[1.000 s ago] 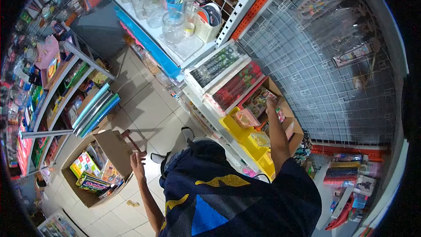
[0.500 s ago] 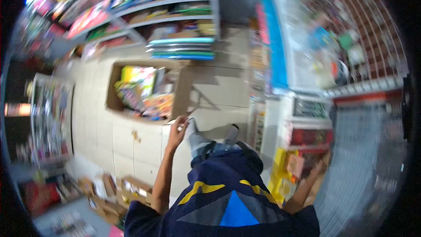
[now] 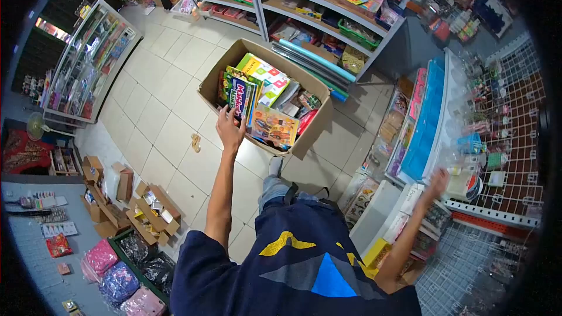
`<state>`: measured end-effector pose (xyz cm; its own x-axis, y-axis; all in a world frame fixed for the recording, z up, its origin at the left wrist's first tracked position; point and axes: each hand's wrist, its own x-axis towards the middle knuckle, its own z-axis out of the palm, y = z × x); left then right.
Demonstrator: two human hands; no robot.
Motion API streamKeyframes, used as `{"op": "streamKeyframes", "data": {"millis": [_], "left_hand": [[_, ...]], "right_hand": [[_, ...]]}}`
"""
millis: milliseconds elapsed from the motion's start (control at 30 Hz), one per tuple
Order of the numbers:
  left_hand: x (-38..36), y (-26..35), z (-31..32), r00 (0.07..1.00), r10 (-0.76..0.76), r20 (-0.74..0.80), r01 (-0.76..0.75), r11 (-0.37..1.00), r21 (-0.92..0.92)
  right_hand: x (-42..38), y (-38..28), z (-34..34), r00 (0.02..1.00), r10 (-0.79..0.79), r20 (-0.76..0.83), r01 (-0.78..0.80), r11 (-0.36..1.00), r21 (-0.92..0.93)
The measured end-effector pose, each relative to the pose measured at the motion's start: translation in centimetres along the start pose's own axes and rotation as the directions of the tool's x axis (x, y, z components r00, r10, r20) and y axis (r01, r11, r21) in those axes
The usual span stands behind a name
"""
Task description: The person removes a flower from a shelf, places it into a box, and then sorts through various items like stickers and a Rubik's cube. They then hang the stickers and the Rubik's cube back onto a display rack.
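A large cardboard box (image 3: 314, 136) stands on the tiled floor in front of me, its flaps up or folded out. Inside lie thin colourful books (image 3: 239, 96), a white book with coloured shapes (image 3: 270, 78), a book with cartoon figures (image 3: 274, 126) and small packs. My left hand (image 3: 231, 130) reaches to the box's near left corner, fingers spread, fingertips at the lower end of the upright books. Out to the right, my right hand (image 3: 436, 186) is smeared by motion. It is nearest to the white boxes (image 3: 413, 199) and the plastic-wrapped goods on the right-hand counter.
A grey shelf unit (image 3: 333, 14) with trays stands behind the box, rolls (image 3: 313, 61) leaning before it. At left are a glass showcase (image 3: 93, 64) and opened cartons (image 3: 153, 210). A wire rack (image 3: 515, 117) and blue-edged shelf (image 3: 422, 123) line the right.
The view has turned, and the box now sits nearer the middle. My left hand has moved from beside the box to its books. My right hand has lifted away from the yellow shelf items.
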<state>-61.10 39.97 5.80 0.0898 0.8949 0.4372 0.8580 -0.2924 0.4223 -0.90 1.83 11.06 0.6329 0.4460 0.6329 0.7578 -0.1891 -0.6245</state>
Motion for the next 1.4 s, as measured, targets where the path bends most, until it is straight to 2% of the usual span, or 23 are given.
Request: {"op": "streamKeyframes", "data": {"millis": [33,67,100,133,167,200,233,300,400,500,567,600,733,833,867,967,1000,1100,1133,1233,1267,1333,1400], "left_hand": [[0.8,-1.0,0.6,0.998,0.027,0.062,-0.028,0.999,0.016],[1.1,-2.1,1.8,0.992,0.070,0.102,-0.073,0.997,0.027],[1.0,-3.1,3.2,0.983,0.113,0.147,-0.119,0.992,0.035],[0.5,-3.9,4.2,0.952,0.117,0.284,-0.137,0.989,0.050],[0.6,-3.7,4.0,0.923,0.174,0.344,-0.206,0.977,0.058],[0.8,-3.5,3.9,0.940,0.185,0.286,-0.194,0.981,0.002],[0.9,-3.3,3.7,0.956,0.191,0.224,-0.184,0.982,-0.053],[1.1,-3.7,3.6,0.944,0.194,0.265,-0.172,0.979,-0.107],[0.8,-4.6,3.9,0.937,0.187,0.296,-0.133,0.972,-0.194],[1.4,-4.8,3.3,0.931,0.212,0.296,-0.130,0.952,-0.276],[1.5,-5.1,3.0,0.921,0.272,0.277,-0.187,0.936,-0.297],[1.5,-5.3,2.9,0.910,0.260,0.323,-0.147,0.931,-0.334],[1.6,-5.0,2.9,0.921,0.286,0.263,-0.191,0.923,-0.335],[1.8,-4.9,3.2,0.925,0.268,0.271,-0.170,0.926,-0.336],[1.7,-4.8,3.3,0.924,0.244,0.295,-0.134,0.929,-0.346],[1.8,-4.9,3.1,0.919,0.256,0.299,-0.150,0.930,-0.336],[1.9,-4.7,2.8,0.927,0.256,0.274,-0.157,0.928,-0.338],[1.9,-4.9,2.9,0.926,0.257,0.276,-0.151,0.923,-0.353],[2.0,-4.8,3.0,0.930,0.249,0.271,-0.145,0.925,-0.351],[2.0,-4.4,2.9,0.939,0.230,0.257,-0.131,0.927,-0.351],[2.0,-4.3,2.9,0.942,0.221,0.251,-0.124,0.927,-0.353],[2.0,-4.2,2.8,0.946,0.211,0.247,-0.119,0.932,-0.342],[2.2,-4.1,2.6,0.931,0.194,0.310,-0.079,0.935,-0.347]], "right_hand": [[0.2,-3.2,6.4,0.901,0.416,0.123,-0.433,0.852,0.294],[0.9,-11.7,11.1,0.902,0.346,0.260,-0.391,0.908,0.152],[0.2,-14.9,16.1,0.914,0.204,0.349,-0.287,0.936,0.205],[-0.8,-18.1,20.3,0.843,0.189,0.503,-0.324,0.925,0.197],[-1.9,-20.6,24.5,0.733,0.114,0.670,-0.396,0.873,0.284],[-2.5,-24.6,27.4,0.679,-0.039,0.733,-0.294,0.901,0.320],[-3.4,-27.5,29.8,0.620,-0.079,0.781,-0.201,0.945,0.256],[-5.5,-29.8,35.1,0.424,-0.164,0.891,0.058,0.986,0.154],[-9.1,-31.1,40.5,0.304,-0.215,0.928,0.277,0.952,0.130],[-12.5,-30.1,44.4,0.295,-0.036,0.955,0.278,0.959,-0.050],[-13.9,-29.0,45.8,0.275,-0.009,0.962,0.283,0.956,-0.072],[-14.3,-29.3,45.8,0.264,0.023,0.964,0.311,0.944,-0.107],[-15.2,-29.5,45.4,0.261,0.122,0.958,0.320,0.925,-0.205],[-16.5,-27.2,46.6,0.334,0.114,0.936,0.308,0.925,-0.223],[-17.1,-25.8,47.0,0.350,0.064,0.935,0.324,0.928,-0.185],[-14.0,-27.6,46.1,0.189,0.143,0.971,0.185,0.966,-0.179],[-13.3,-27.6,45.5,0.221,0.066,0.973,0.117,0.989,-0.093],[-11.5,-26.1,45.1,0.162,-0.024,0.987,-0.046,0.998,0.032],[-10.6,-25.7,45.0,0.095,-0.012,0.995,-0.061,0.998,0.018],[-9.1,-24.9,43.7,0.113,-0.004,0.994,-0.381,0.924,0.047],[-8.2,-24.3,43.6,0.050,0.002,0.999,-0.381,0.925,0.017],[-7.4,-25.0,42.1,0.196,0.013,0.980,-0.511,0.855,0.091],[-7.4,-25.4,41.3,0.309,0.008,0.951,-0.638,0.744,0.201]]}}
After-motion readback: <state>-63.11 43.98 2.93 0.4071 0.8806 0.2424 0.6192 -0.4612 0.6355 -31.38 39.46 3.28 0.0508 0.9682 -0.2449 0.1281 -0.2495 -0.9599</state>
